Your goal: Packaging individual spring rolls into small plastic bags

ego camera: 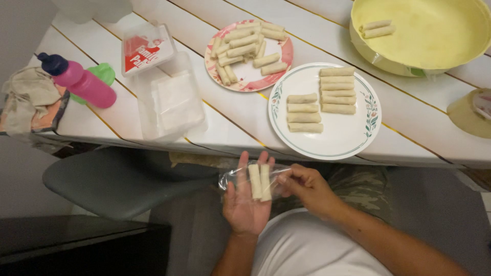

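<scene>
- While the left hand (245, 202) lies flat and palm-up just below the edge of the surface (230, 122), two pale uncooked rolls (260, 181) sit side by side across its fingers, inside a clear plastic bag (230, 180).
- Long axis of both rolls runs along the fingers, so pointing away from the body toward the surface. They're touching each other, pretty much parallel.
- The right hand (307, 188) is curled shut, pinching the bag's edge just to the right of the rolls. So the left is underneath carrying them, fingers spread and not gripping, and the right is beside them holding the plastic. Left is the nearer one, obviously, since they rest on it.
- Straight ahead on the surface is a white plate (353, 138) with a floral rim and two neat stacks of the same rolls, all lying crosswise, so at right angles to the pair in the hand.
- Further back-left there's a pink-rimmed plate (284, 51) piled with more rolls in a looser heap.
- Far right, a big yellow bowl (440, 36) with two rolls in it.
- Left side: an open clear plastic container (171, 99) with its lid (147, 48) behind it, a pink bottle (82, 79) lying on its side, and a crumpled cloth (30, 97) at the corner.
- A grey chair (117, 179) sits to the left of the person's lap.
</scene>
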